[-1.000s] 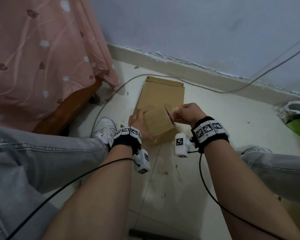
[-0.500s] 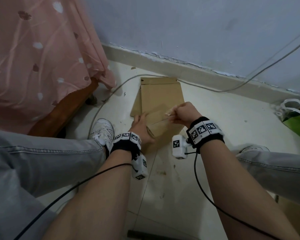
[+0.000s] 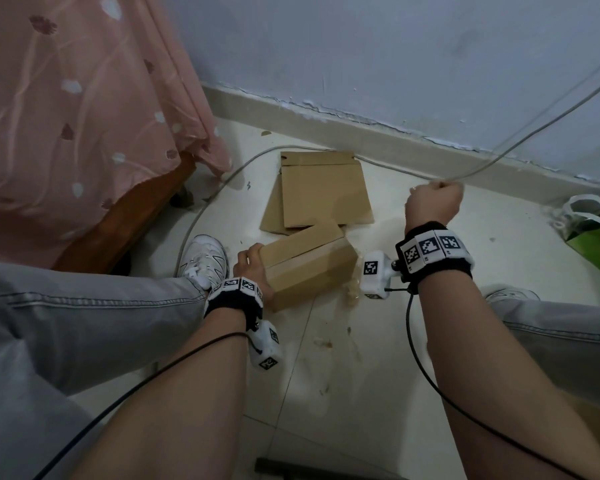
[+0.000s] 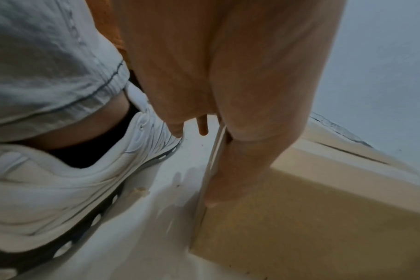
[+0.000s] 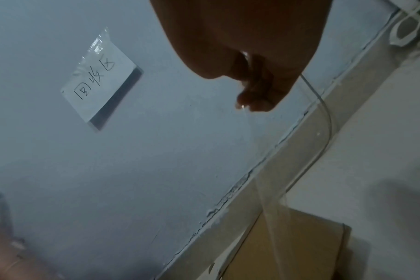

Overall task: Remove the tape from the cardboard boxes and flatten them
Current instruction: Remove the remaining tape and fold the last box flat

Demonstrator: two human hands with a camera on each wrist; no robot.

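Note:
A small brown cardboard box (image 3: 309, 268) lies on the floor between my feet. My left hand (image 3: 252, 268) grips its left end, with the thumb (image 4: 228, 180) lying on the box (image 4: 312, 217) and the other fingers (image 4: 178, 128) curled over the edge. My right hand (image 3: 432, 200) is raised to the box's right and further back, closed in a fist. In the right wrist view this hand (image 5: 254, 98) pinches a clear strip of tape (image 5: 297, 155), which curves down towards the cardboard below. Flattened cardboard (image 3: 323, 192) lies behind the box, near the wall.
A bed with a pink cover (image 3: 84, 116) and wooden frame (image 3: 125, 216) stands at the left. A grey cable (image 3: 222, 178) runs along the floor and up the wall. A green bag (image 3: 593, 233) sits at the right. My white shoe (image 3: 205, 261) is beside the box.
My right hand has swung up and to the right, away from the box, drawing the clear tape off with it. The box has turned under my left hand, which stays on its left end.

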